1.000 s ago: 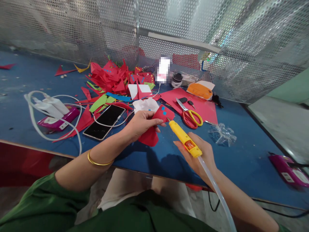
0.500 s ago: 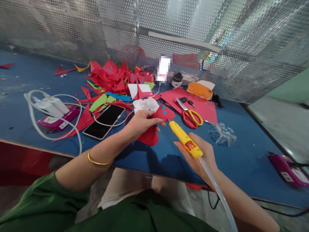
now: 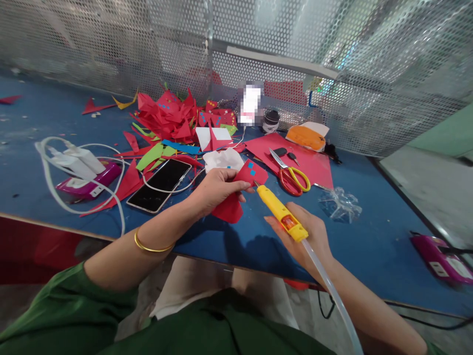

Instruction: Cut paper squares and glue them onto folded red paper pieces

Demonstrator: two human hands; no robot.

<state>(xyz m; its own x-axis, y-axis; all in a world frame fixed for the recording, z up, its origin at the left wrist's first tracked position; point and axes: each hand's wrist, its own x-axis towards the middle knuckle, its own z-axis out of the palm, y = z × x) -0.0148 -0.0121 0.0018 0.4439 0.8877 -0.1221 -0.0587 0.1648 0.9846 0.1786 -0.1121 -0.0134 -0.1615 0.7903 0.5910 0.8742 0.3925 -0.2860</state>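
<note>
Between its thumb and fingers, my left hand (image 3: 219, 190) pinches a red paper piece (image 3: 254, 173) that carries small blue squares; part of the paper hangs below the fingers. My right hand (image 3: 305, 229) is wrapped round a yellow glue gun (image 3: 279, 209), with a long translucent glue stick (image 3: 330, 291) coming out of its back end. The gun's nozzle points up and left, at the lower edge of the red paper near my left fingertips. Whether it touches the paper I cannot tell. Behind my left hand lies white paper (image 3: 223, 159).
Scissors (image 3: 290, 175) with red and yellow handles overlap a red sheet (image 3: 316, 167). Red paper scraps (image 3: 168, 116) are heaped at the back. Left are a phone (image 3: 160, 185), white cable and purple power strip (image 3: 88, 181); another power strip (image 3: 441, 259) is right. Perforated metal (image 3: 111, 44) stands behind.
The glue gun in my right hand has shifted slightly left, its nozzle nearer to my left fingertips. My left hand and the red paper stay almost where they were.
</note>
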